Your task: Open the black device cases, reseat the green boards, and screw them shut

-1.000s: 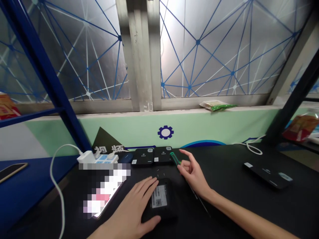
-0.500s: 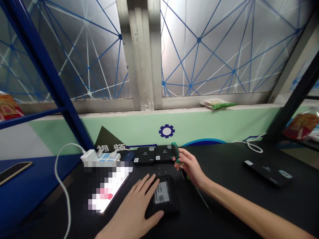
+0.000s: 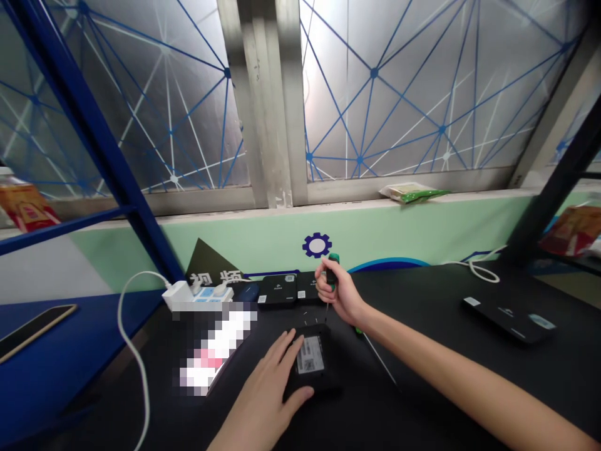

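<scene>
My left hand (image 3: pixel 275 382) lies over the left side of a black box-shaped device (image 3: pixel 330 363), its fingers stretched out and the thumb apart. A white printed label (image 3: pixel 310 355) shows on the device's upper face. My right hand (image 3: pixel 345 289) is closed around the green and black handle of a screwdriver (image 3: pixel 333 257). The screwdriver stands nearly upright, its thin shaft pointing down near the device's far right corner; whether the tip touches is too small to tell. Several tiny screws (image 3: pixel 305 314) lie just beyond the device. A second long thin tool (image 3: pixel 381 361) with a green end lies to the right.
Two black boxes (image 3: pixel 278 292) lie against the wall, and another black device (image 3: pixel 509 319) is at the right. A lit phone (image 3: pixel 218 351), its screen blurred out, lies left of my hand. Behind it are a white power strip (image 3: pixel 211 297) and a white cable (image 3: pixel 136 357).
My right hand has moved slightly left and up, and the screwdriver has swung from tilted to nearly upright over the device's far edge. My left hand stays on the device.
</scene>
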Motion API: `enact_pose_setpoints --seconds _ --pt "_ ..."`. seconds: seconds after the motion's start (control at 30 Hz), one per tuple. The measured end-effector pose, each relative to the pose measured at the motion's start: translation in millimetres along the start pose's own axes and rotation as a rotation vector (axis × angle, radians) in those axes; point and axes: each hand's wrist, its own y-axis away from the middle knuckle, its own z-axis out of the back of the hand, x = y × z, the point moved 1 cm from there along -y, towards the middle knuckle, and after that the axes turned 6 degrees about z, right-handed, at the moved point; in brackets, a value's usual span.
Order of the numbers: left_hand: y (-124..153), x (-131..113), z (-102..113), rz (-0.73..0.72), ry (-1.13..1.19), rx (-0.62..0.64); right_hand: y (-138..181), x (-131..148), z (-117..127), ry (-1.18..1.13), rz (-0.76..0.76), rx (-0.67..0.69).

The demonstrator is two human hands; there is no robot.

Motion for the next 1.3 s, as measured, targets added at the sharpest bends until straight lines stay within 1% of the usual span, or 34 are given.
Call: enact_pose_setpoints --seconds 0.07,0.17,0.37,0.57,0.7,0.87,1.0,1.13,1.3 --pt "1 -1 2 -0.006 0.002 -0.013 -4 -4 -5 -0.025 -0.012 0.010" --pt "3 1 0 -0.030 -0.003 -0.040 -6 -10 -8 -0.057 -0.015 0.009" --pt "1 4 -8 -0.042 -0.032 -0.085 -5 -18 -5 -0.093 0.008 -0.006" --pt "-1 5 -8 -0.023 -0.052 -0.040 -7 -22 -1 -0.118 0.027 -0.016" --pt "0 5 -6 -0.035 -0.029 -0.040 -7 -23 3 -0.121 -0.023 0.030" --pt "2 5 -4 -0.031 -0.010 -0.008 -9 -23 9 -0.109 -0.117 0.097" --pt "3 5 -5 -0.049 -0.023 -0.033 -12 -23 12 -0.091 -0.151 0.119" --pt "1 6 -8 -0.066 -0.029 -0.080 -14 -19 10 -0.081 -0.113 0.091" --pt "3 3 -10 -0.053 -0.047 -0.107 -16 -11 8 -0.086 -0.002 0.011"
